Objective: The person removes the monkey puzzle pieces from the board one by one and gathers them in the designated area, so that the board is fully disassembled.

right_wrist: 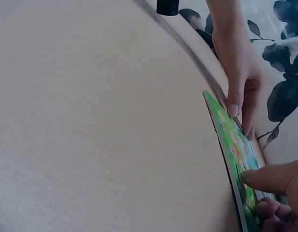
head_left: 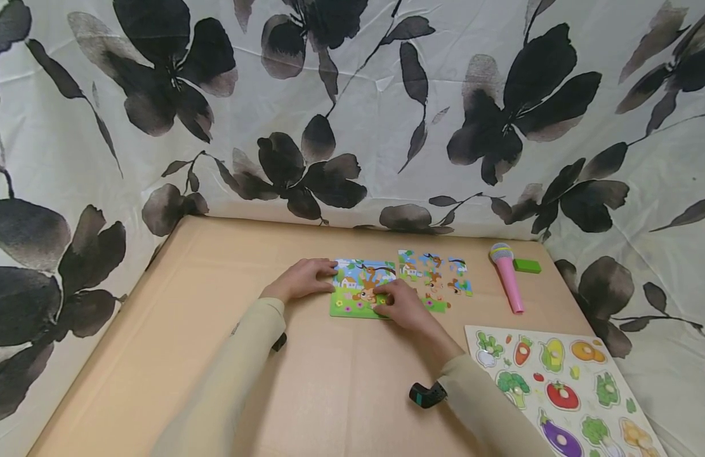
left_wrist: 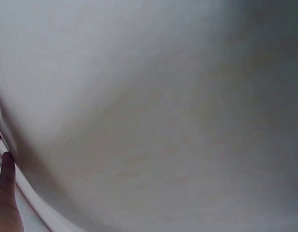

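A puzzle board [head_left: 352, 306] with a monkey, a house and flowers on green grass lies flat on the table. My left hand [head_left: 303, 279] rests at its left edge, fingers straight and fingertips right at the rim. Over its lower right part, my right hand [head_left: 408, 308] pinches a green puzzle piece [right_wrist: 239, 186] between thumb and curled fingers, close on the board. Much of that piece is hidden by the fingers. Just right of the board lie several loose puzzle pieces [head_left: 434, 280]. The left wrist view shows mostly bare tabletop, with fingers [left_wrist: 7, 174] at its left edge.
A pink toy microphone [head_left: 507, 279] lies right of the loose pieces, beside a green block [head_left: 527, 266]. Nearer, by the right forearm, is a white vegetable board [head_left: 537, 374]. A floral cloth [head_left: 386, 114] hangs behind the table [head_left: 226, 254].
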Demonstrator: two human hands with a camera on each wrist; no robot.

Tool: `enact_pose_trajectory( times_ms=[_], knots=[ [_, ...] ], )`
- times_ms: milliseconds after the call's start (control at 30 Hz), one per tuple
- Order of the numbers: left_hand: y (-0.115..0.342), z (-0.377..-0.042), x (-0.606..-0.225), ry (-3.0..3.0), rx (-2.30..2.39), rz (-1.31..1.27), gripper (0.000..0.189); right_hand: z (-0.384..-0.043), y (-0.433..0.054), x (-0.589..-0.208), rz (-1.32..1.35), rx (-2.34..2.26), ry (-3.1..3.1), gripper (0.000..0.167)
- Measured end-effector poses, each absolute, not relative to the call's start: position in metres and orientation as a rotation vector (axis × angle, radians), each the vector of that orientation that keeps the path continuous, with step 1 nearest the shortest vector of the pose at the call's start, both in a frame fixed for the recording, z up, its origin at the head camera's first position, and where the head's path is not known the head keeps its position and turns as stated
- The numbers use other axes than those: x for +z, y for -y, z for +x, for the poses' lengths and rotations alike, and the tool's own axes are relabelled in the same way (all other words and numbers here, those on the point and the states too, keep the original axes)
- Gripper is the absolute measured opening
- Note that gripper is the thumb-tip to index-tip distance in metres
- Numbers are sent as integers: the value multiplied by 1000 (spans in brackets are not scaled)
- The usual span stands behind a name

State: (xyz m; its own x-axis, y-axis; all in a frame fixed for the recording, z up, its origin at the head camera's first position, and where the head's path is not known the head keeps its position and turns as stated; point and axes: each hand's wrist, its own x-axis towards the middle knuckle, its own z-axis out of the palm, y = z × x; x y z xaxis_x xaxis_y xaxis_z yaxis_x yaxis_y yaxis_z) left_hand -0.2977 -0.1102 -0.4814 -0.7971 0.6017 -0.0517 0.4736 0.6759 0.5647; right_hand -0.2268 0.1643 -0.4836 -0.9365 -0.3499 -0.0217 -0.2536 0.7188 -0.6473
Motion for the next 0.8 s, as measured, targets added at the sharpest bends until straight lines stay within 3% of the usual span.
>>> enact_pose_trajectory(
  times_ms=[267, 500, 800],
  knots=[
    [109, -298, -483, -2650, 794, 876, 51, -226, -156, -478, -388, -945, -2788, 37],
    [110, -296, -480, -2653, 792, 876, 51, -225, -153, -475, -377, -902, -2756, 21],
    [111, -297, -480, -2662, 791, 890, 50, -226, -153, -474, -355, -884, -2762, 39]
  ],
)
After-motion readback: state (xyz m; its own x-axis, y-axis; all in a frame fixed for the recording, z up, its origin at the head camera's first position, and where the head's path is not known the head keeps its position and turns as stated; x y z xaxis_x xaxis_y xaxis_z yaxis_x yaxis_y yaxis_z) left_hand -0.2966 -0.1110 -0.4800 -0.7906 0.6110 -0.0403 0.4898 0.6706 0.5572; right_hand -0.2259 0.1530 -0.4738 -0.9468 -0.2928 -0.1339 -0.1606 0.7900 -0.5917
